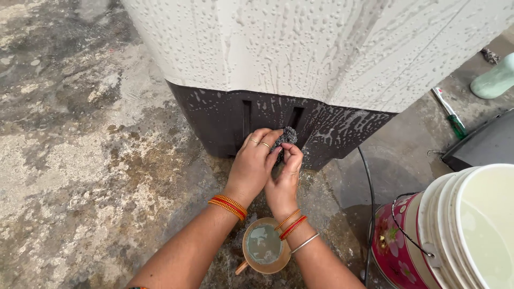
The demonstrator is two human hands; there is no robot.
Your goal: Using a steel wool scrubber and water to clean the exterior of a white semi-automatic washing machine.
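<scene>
A large white appliance point(321, 48) covered in soapy droplets stands on a dark base point(230, 123) with vertical slots. Both my hands meet in front of that base. My left hand point(251, 166), with rings and orange-red bangles, pinches a dark steel-wool scrubber point(286, 137) from the left. My right hand point(285, 179), also in bangles, holds the same scrubber from below and the right. The scrubber sits against the base near its corner.
A small tan mug point(263, 246) of cloudy water stands on the wet concrete floor point(80, 160) under my wrists. White bucket point(482, 225) inside a pink floral one at lower right. A black cable point(369, 182), a green-handled screwdriver point(451, 115), and a pale green bottle point(495, 80) lie right.
</scene>
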